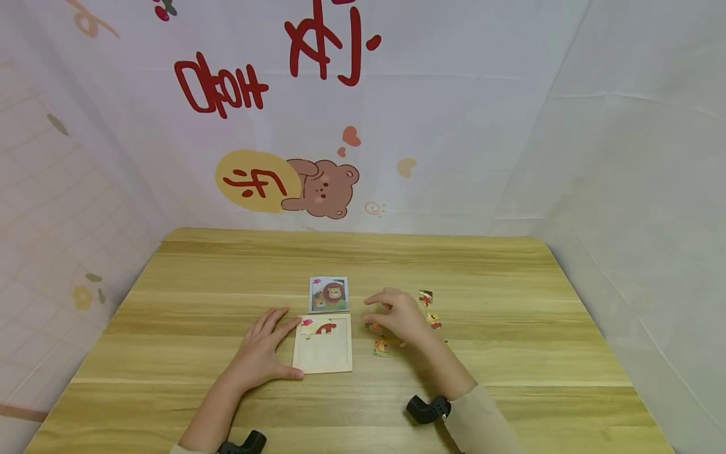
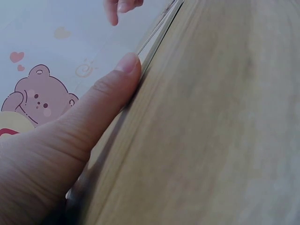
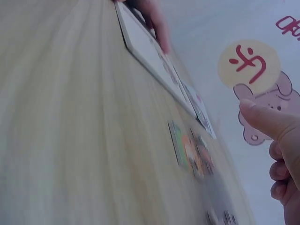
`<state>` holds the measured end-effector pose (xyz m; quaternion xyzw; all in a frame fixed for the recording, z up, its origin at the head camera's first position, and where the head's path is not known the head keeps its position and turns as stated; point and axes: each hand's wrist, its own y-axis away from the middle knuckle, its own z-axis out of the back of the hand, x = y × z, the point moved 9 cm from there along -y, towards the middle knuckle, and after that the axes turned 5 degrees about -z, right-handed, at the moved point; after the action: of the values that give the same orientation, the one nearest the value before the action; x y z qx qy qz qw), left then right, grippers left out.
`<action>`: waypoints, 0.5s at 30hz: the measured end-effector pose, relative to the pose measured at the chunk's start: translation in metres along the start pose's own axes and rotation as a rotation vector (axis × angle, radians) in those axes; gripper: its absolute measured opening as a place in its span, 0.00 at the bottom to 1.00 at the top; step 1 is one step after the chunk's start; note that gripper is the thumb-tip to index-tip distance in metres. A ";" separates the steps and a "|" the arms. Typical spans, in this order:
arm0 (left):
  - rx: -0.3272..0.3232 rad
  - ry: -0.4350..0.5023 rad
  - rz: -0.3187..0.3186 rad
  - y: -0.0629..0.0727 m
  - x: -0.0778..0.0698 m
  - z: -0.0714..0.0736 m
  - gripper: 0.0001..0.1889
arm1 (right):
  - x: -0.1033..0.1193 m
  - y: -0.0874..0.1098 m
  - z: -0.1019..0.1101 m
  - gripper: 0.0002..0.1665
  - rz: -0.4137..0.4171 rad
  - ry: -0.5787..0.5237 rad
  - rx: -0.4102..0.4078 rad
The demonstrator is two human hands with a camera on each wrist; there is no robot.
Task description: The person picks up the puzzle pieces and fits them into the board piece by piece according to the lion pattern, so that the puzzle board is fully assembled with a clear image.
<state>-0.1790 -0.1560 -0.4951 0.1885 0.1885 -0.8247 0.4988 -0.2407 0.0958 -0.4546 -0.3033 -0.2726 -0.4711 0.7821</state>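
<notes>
A shallow wooden puzzle tray (image 1: 323, 354) lies on the table, with a few joined picture pieces (image 1: 325, 327) along its top edge. My left hand (image 1: 259, 354) rests at the tray's left side, fingers spread, its fingertips at the upper corner and thumb (image 2: 115, 86) at the lower one. Over the loose pieces to the right hovers my right hand (image 1: 401, 317), thumb and index finger apart with nothing visible between them. One loose piece (image 1: 381, 346) with orange and green print lies just below that hand; another (image 1: 373, 326) is partly hidden under its fingers.
Touching the tray's far side is a picture card (image 1: 330, 295) of a lion. More loose pieces lie right of the right hand, among them a dark-cornered one (image 1: 425, 297) and a yellow-and-red one (image 1: 433, 321). A printed white cloth (image 1: 442, 208) hangs behind the wooden table (image 1: 488, 277).
</notes>
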 end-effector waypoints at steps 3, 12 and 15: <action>0.000 0.006 0.005 0.001 0.002 0.000 0.60 | -0.009 0.004 0.010 0.17 0.007 -0.001 -0.016; 0.000 0.006 0.007 0.002 0.003 0.000 0.60 | -0.037 0.013 0.035 0.18 -0.009 0.029 -0.013; 0.000 0.010 0.008 0.002 0.003 0.000 0.60 | -0.048 0.015 0.045 0.19 -0.045 0.045 -0.007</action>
<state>-0.1781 -0.1593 -0.4963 0.1933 0.1903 -0.8218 0.5011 -0.2529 0.1615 -0.4621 -0.2894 -0.2601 -0.4962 0.7761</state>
